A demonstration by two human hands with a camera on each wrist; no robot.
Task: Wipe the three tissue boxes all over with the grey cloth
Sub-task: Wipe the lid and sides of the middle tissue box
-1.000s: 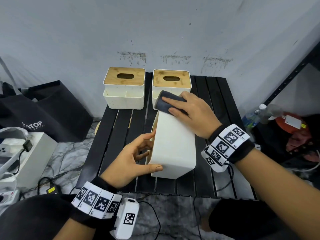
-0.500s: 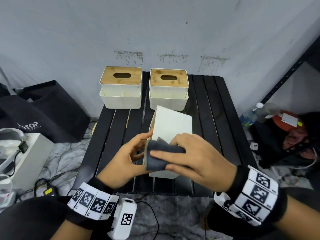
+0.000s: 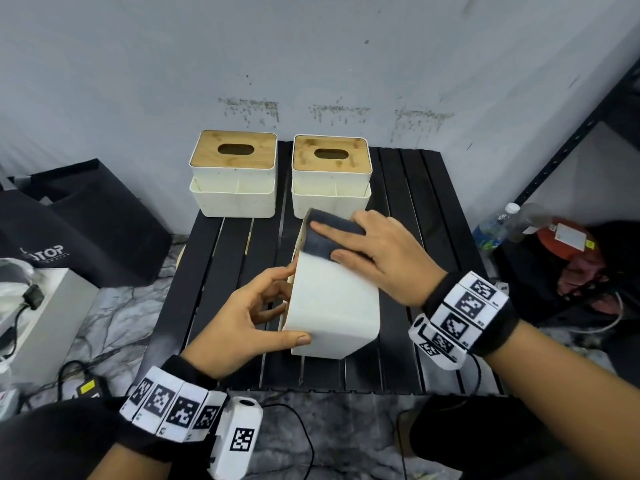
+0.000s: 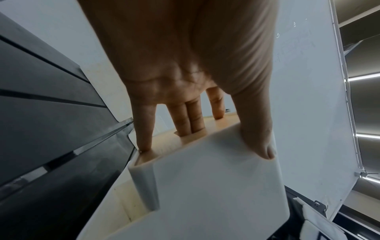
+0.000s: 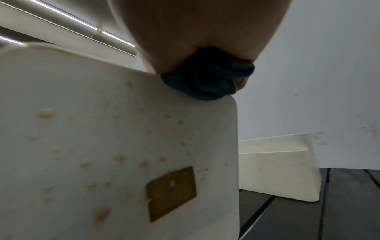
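One white tissue box [image 3: 332, 306] lies on its side in the middle of the black slatted table [image 3: 415, 209], its wooden lid facing left. My left hand [image 3: 242, 317] grips it, thumb on the upper face and fingers [image 4: 191, 120] in the lid's slot. The grey cloth [image 3: 329, 237] lies on the far end of that upper face. My right hand [image 3: 377, 251] presses it down with flat fingers. In the right wrist view the cloth [image 5: 207, 78] is bunched under the palm at the box's [image 5: 102, 146] top edge. Two more tissue boxes [image 3: 233, 174] [image 3: 330, 174] stand upright at the back.
A black bag [image 3: 86, 230] and a white case [image 3: 45, 313] sit on the floor to the left. To the right stand a plastic bottle [image 3: 491, 230] and a black shelf frame [image 3: 571, 140]. The wall rises just behind the table. Cables lie near the front edge.
My right hand drew the cloth from the box's far end to its near end, then slid it back to the far end. My left hand kept its hold.
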